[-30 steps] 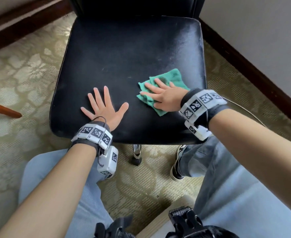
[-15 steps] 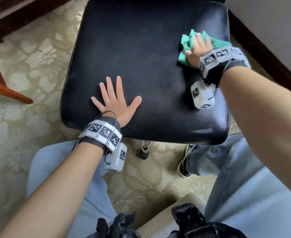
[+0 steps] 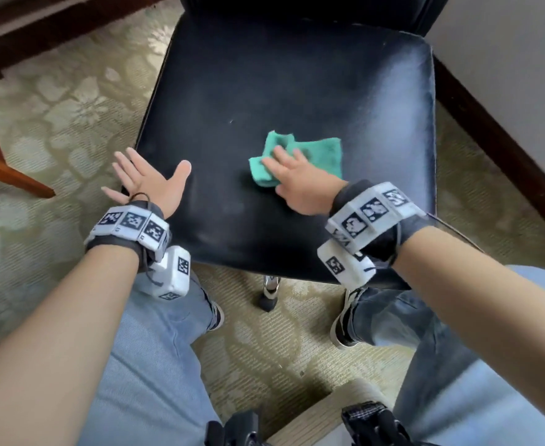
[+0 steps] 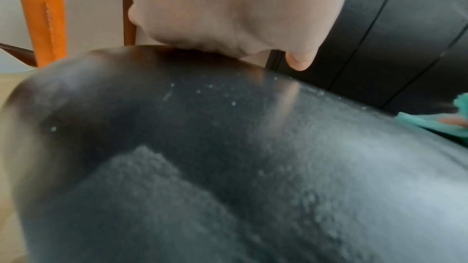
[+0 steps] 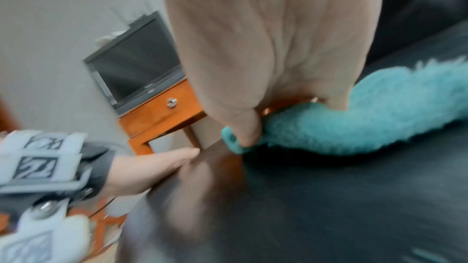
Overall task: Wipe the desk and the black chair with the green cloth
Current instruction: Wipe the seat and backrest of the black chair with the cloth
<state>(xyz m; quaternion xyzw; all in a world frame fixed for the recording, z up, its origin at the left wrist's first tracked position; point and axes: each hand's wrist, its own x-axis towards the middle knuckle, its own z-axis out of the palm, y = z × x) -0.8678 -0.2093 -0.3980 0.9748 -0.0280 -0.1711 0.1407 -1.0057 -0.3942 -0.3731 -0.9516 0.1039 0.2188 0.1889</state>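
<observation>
Green cloth (image 3: 309, 156) under flat right-hand fingers (image 3: 280, 157); left hand (image 3: 150, 183) splayed on black chair (image 3: 296, 85)

Both forearms extend forward and downward from the lower edge of the head view, bare from elbow to wrist. Each wrist carries a dark band fitted with white blocks bearing black-and-white markers. The left hand (image 3: 150, 181) lies palm down, fingers straight and spread, thumb angled out to the right; the heel of the palm is in contact with the surface beneath, and the fingers extend past its left edge. The right hand (image 3: 300, 185) lies palm down further right, fingers extended forward and pressed flat, thumb at the left side. The two hands are well apart.
</observation>
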